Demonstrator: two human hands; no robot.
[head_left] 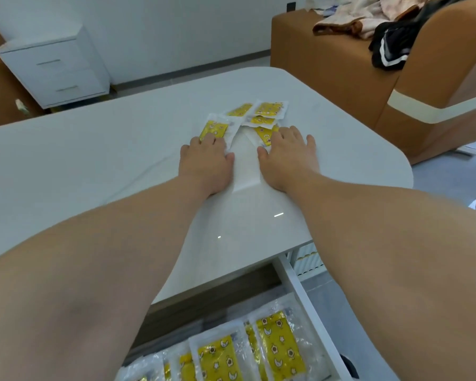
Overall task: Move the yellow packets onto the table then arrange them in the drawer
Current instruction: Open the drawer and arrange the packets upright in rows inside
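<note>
Yellow packets (280,342): some in the open drawer (312,312); the rest scattered on the table (94,160).
Left hand (204,158) and right hand (289,158) lie flat, fingers straight, each pressing a packet at the near edge of the pile (267,110); gripping nothing; probably best to sweep the pile together, square it, then lift.

Glossy smooth white table (94,149); yellow packets (280,350) in crinkly clear plastic (shiny), matt white drawer (311,306).

I'm in a home living room: a brown sofa (327,70) heaped with clothes (368,15), a white drawer cabinet (58,64) by the wall (176,28), my white counter (107,155) between.
</note>
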